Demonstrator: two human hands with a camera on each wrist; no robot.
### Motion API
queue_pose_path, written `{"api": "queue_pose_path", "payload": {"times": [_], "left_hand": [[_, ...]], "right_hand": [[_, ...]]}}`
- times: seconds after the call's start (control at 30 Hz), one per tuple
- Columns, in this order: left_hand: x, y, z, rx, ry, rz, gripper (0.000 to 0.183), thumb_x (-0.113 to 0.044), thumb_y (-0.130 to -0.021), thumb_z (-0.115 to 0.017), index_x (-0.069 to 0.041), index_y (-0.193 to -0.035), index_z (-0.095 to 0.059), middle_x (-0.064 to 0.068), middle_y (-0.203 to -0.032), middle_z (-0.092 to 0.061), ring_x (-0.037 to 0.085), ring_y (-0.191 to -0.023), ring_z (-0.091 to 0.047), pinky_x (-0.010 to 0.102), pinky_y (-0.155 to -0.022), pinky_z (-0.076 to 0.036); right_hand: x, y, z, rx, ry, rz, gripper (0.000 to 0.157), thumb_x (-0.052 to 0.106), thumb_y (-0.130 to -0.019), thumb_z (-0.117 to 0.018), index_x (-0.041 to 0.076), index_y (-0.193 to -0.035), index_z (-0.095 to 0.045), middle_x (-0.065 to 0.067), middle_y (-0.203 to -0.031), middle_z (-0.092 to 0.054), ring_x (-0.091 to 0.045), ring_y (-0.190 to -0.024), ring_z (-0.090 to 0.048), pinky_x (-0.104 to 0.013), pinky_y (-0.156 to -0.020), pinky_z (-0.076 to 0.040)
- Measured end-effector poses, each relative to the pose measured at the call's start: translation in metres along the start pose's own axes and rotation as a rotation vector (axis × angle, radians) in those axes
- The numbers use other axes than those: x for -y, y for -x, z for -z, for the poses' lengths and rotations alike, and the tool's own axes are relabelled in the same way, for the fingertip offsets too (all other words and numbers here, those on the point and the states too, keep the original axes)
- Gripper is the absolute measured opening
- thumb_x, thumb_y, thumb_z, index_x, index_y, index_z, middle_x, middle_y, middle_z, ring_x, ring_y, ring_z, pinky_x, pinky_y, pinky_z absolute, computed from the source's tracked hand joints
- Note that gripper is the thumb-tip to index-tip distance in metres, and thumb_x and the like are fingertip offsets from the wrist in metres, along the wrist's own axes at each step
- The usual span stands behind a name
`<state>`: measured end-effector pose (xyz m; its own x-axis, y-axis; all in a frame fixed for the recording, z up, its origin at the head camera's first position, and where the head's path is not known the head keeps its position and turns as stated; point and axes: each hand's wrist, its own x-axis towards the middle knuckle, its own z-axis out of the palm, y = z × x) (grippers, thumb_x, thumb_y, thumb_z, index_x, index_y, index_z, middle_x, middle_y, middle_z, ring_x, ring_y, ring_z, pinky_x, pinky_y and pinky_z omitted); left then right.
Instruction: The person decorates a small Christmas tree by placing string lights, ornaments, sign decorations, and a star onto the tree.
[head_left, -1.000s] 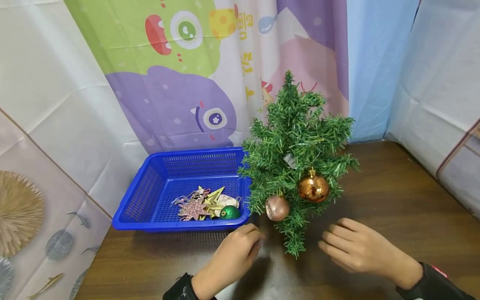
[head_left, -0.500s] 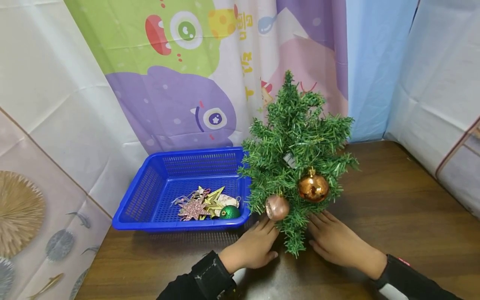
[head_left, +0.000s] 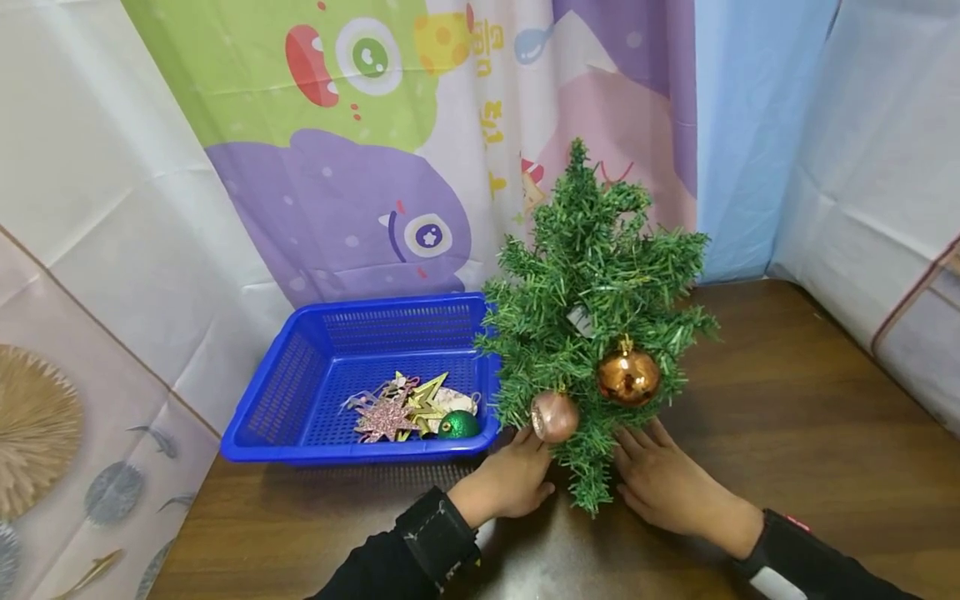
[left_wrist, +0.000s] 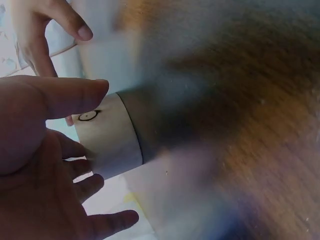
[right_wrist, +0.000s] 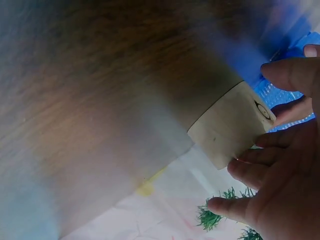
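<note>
A small green artificial Christmas tree point(head_left: 592, 267) stands on the wooden table. From its lower branches hang a shiny copper bauble point(head_left: 628, 379) and a pink bauble point(head_left: 555, 417). My left hand point(head_left: 517, 477) reaches in under the branches from the left, and my right hand point(head_left: 667, 483) does so from the right. Both wrist views show the tree's pale round base point(left_wrist: 110, 137) point(right_wrist: 227, 127), bearing a dark ring mark. Extended fingers point(right_wrist: 250, 172) lie along its sides, thumbs apart from them. In the head view the branches hide the base and most fingertips.
Left of the tree, a blue plastic basket point(head_left: 352, 454) holds a pink glitter star point(head_left: 386, 418), a gold star point(head_left: 427, 398), a green bauble point(head_left: 458, 425) and other ornaments. Its right end is close to the branches. A cartoon-printed curtain point(head_left: 337, 217) hangs behind the table.
Both hands were loosely curled in front of the tree. They moved forward and inward, fingers extending, to either side under the lower branches. The tree has kept its place.
</note>
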<state>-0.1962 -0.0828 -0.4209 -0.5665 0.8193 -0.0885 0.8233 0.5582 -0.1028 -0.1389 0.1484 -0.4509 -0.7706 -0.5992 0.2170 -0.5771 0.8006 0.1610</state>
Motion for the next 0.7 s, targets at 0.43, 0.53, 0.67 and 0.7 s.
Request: {"api": "queue_pose_path", "payload": {"times": [0.43, 0.53, 0.67, 0.7], "left_hand": [[-0.004, 0.009, 0.004, -0.048, 0.092, 0.005, 0.074, -0.030, -0.087, -0.069, -0.004, -0.146, -0.033, 0.014, -0.148, -0.036, 0.028, -0.130, -0.041, 0.031, -0.103, -0.036], [-0.007, 0.009, 0.005, 0.008, 0.076, 0.023, 0.074, -0.033, -0.088, -0.067, -0.009, -0.148, -0.032, 0.011, -0.148, -0.037, 0.026, -0.134, -0.035, 0.036, -0.105, -0.035], [-0.010, 0.007, 0.004, 0.081, 0.060, 0.040, 0.070, -0.037, -0.089, -0.065, -0.014, -0.147, -0.033, 0.007, -0.148, -0.037, 0.025, -0.136, -0.031, 0.044, -0.104, -0.035], [-0.010, 0.007, 0.004, 0.090, 0.062, 0.042, 0.071, -0.038, -0.089, -0.065, -0.014, -0.148, -0.033, 0.006, -0.149, -0.037, 0.025, -0.137, -0.031, 0.045, -0.104, -0.035]], "right_hand": [[-0.008, 0.007, -0.005, -0.150, 0.057, 0.071, 0.036, 0.026, -0.071, -0.075, 0.001, -0.096, -0.068, -0.021, -0.105, -0.065, -0.042, -0.108, -0.056, -0.061, -0.096, -0.034], [-0.013, 0.007, -0.016, -0.375, -0.070, 0.113, 0.033, 0.024, -0.094, -0.053, 0.003, -0.120, -0.058, -0.020, -0.114, -0.062, -0.033, -0.130, -0.041, -0.057, -0.109, -0.016], [-0.017, 0.005, -0.023, -0.533, -0.207, 0.160, 0.044, 0.033, -0.104, -0.024, 0.008, -0.133, -0.045, -0.012, -0.140, -0.047, -0.013, -0.143, -0.012, -0.047, -0.114, 0.001], [-0.017, 0.004, -0.023, -0.543, -0.242, 0.158, 0.044, 0.032, -0.104, -0.026, 0.007, -0.135, -0.044, -0.008, -0.146, -0.041, -0.014, -0.142, -0.014, -0.048, -0.114, 0.000]]}}
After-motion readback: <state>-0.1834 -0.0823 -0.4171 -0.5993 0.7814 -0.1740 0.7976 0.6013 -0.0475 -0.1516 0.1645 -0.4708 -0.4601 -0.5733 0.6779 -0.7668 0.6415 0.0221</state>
